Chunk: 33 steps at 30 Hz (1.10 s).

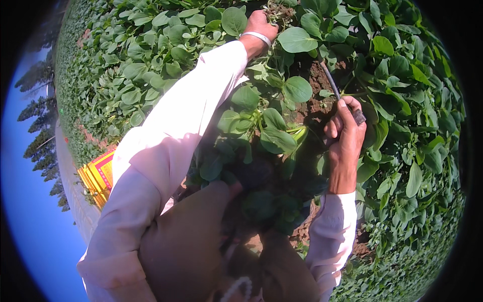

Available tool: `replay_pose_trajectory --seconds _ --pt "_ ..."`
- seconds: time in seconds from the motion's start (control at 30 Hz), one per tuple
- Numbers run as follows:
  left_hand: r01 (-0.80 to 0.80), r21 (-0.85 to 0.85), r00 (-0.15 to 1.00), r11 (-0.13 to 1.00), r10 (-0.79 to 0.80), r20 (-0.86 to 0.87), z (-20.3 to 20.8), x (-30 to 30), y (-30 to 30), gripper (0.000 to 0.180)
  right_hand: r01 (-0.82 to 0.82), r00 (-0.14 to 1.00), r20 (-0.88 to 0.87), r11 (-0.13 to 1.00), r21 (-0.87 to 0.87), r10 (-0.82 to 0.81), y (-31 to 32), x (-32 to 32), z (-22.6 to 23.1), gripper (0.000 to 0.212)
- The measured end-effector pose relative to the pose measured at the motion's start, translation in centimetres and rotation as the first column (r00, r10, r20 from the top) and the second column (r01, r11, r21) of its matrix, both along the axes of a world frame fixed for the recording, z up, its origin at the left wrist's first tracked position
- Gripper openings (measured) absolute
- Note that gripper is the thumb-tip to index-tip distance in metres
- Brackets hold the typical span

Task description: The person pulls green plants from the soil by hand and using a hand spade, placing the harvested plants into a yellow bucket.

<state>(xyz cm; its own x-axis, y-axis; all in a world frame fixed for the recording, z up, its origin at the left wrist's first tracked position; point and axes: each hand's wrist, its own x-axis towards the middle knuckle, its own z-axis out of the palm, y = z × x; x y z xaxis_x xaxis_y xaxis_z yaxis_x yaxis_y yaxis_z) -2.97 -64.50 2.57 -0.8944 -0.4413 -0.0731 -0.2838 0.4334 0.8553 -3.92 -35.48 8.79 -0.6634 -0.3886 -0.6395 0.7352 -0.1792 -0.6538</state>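
Reaching far forward with the left hand point(259, 25) toward twelve o'clock, grip closing around a clump of rooty stems point(279, 12) at the top of the frame, fingers wrapped tight and holding it, seemingly to keep the plant taut and out of the way of the blade. Wearing a pale bracelet point(256, 36) at that wrist, with the light sleeve point(191, 105) stretching diagonally from seven o'clock up to the clump. Gripping, at about two o'clock from the centre, a slim tool with a dark handle point(358, 117) in the right hand point(346, 133), fist narrow and wrapped around the handle, thumb lying along it; thin blade point(329, 75) angling up and to eleven o'clock, toward the bare reddish-brown soil point(317, 95) between the plants, probably held low so as to work at the base of the stems rather than through the leaves. Kneeling or crouching over the row, judging by the brown-clad knees point(191, 236) filling six o'clock. Spreading all around, broad round green leaves point(297, 89) covering the bed from nine o'clock through three. Lying at eight o'clock beyond the left elbow, a yellow and red sack point(98, 176) on the field edge, just beside the crop. Standing far off at nine o'clock, dark trees point(43, 136) against blue sky.
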Motion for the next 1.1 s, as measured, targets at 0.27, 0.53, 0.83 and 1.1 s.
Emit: replay_pose_trajectory --seconds 0.27,0.53,0.83,1.1 --pt "0.271 0.089 0.898 0.958 -0.285 0.336 4.8 9.1 -4.6 0.028 -0.087 0.987 -0.126 0.988 0.124 0.103 1.4 1.8 0.6 0.007" --pt "0.662 -0.020 0.719 0.749 -0.627 0.298 8.5 12.5 4.1 0.035 -0.342 0.736 -0.401 0.811 0.475 0.546 -0.3 4.3 2.0 0.007" --pt "0.595 -0.698 0.798 0.398 -0.189 0.573 4.1 6.5 2.3 0.029 -0.350 0.465 -0.494 0.666 0.659 0.734 -3.3 5.5 1.2 0.028" --pt "0.599 -0.757 0.786 0.261 -0.014 0.618 0.3 6.1 1.8 0.015 -0.331 0.412 -0.456 0.595 0.732 0.789 -4.5 5.6 1.2 0.028"
